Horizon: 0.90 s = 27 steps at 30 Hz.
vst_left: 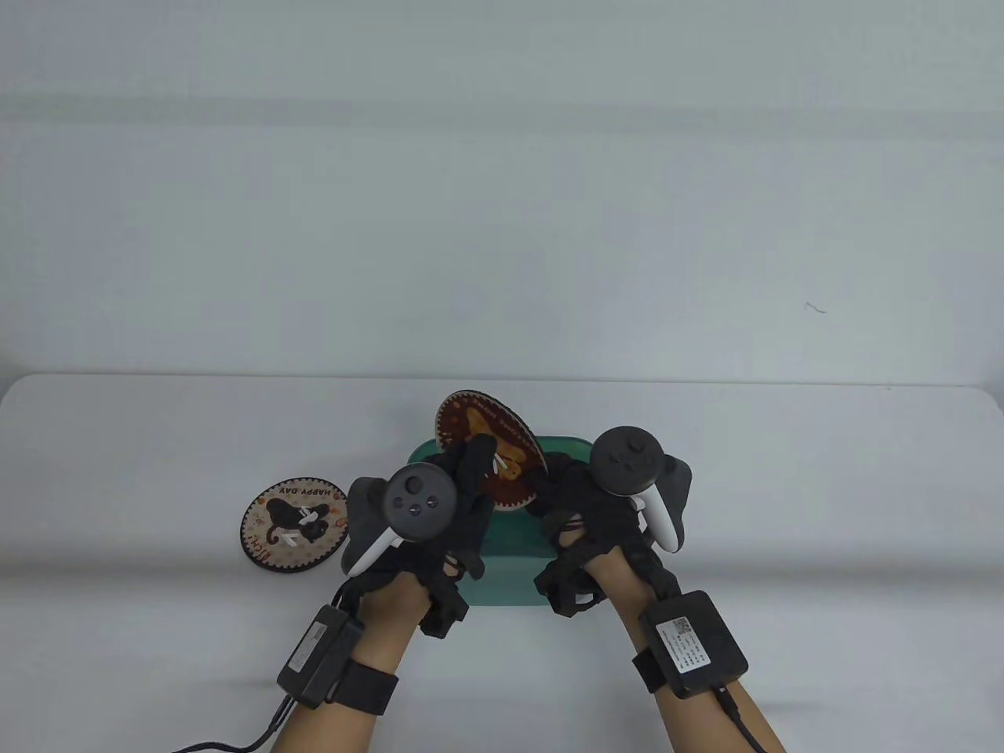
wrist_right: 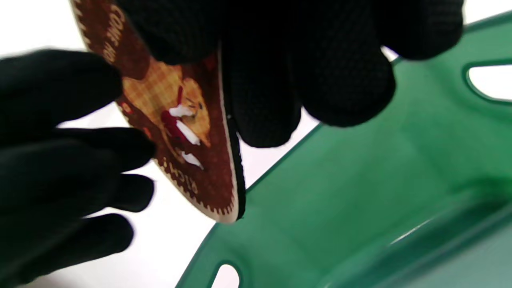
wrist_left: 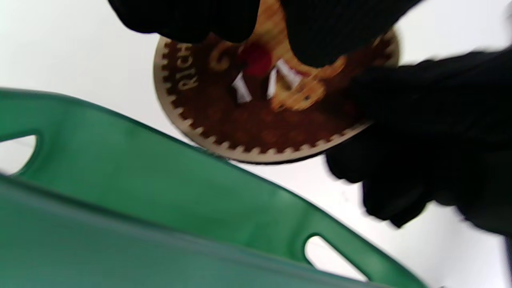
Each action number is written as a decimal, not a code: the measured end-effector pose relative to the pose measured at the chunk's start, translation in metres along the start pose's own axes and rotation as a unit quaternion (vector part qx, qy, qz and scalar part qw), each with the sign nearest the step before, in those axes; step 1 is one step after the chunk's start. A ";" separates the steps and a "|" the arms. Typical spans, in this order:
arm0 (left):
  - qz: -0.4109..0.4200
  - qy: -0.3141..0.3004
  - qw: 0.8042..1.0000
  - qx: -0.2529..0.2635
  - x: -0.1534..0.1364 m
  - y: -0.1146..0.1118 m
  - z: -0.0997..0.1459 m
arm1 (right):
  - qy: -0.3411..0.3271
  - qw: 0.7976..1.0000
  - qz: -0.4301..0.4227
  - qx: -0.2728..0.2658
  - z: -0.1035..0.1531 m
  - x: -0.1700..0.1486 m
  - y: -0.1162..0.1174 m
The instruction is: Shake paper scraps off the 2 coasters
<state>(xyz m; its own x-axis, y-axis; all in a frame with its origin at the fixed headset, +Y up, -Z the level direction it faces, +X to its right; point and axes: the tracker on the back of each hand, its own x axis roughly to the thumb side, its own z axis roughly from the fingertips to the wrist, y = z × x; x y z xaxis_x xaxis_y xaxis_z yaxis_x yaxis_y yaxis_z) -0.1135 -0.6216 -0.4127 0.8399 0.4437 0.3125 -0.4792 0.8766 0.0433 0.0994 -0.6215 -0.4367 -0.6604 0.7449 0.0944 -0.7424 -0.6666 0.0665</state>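
Both hands (vst_left: 510, 510) pinch the brown coaster (vst_left: 490, 455) tilted over the green bin (vst_left: 510, 576) so scraps (wrist_left: 260, 86) slide in; cat coaster (vst_left: 294, 529) waits at 9 o'clock.

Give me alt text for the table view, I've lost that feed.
Both gloved hands, left hand and right hand, hold a brown coaster tilted over a green bin, white paper scraps on its face. A second coaster with a black cat and scraps lies flat on the white table, left of the bin.

The white table (vst_left: 157, 471) carries 1 cat coaster (vst_left: 294, 522) and a green bin (vst_left: 510, 580).
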 end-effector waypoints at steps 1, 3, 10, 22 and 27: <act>-0.007 0.017 1.000 -0.026 -0.002 -0.005 -0.005 | -0.001 1.000 0.005 -0.003 0.000 -0.001 -0.002; -0.033 0.052 0.994 -0.086 -0.007 -0.015 -0.012 | 0.000 1.000 0.018 -0.013 -0.001 -0.005 -0.007; -0.042 0.074 0.988 -0.131 -0.011 -0.021 -0.014 | 0.006 0.998 0.054 -0.028 -0.003 -0.021 -0.016; -0.078 0.038 0.990 -0.113 -0.001 -0.023 -0.019 | 0.000 0.998 0.061 -0.013 -0.003 -0.017 -0.010; -0.043 0.021 0.995 -0.082 -0.012 -0.017 -0.011 | 0.003 0.998 0.053 -0.017 -0.004 -0.022 -0.010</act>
<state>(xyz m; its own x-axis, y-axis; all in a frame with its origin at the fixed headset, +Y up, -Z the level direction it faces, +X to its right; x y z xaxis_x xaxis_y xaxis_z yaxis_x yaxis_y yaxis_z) -0.1124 -0.6398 -0.4278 0.8875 0.3705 0.2739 -0.3603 0.9286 -0.0887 0.1208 -0.6308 -0.4434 -0.7362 0.6703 0.0930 -0.6715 -0.7407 0.0229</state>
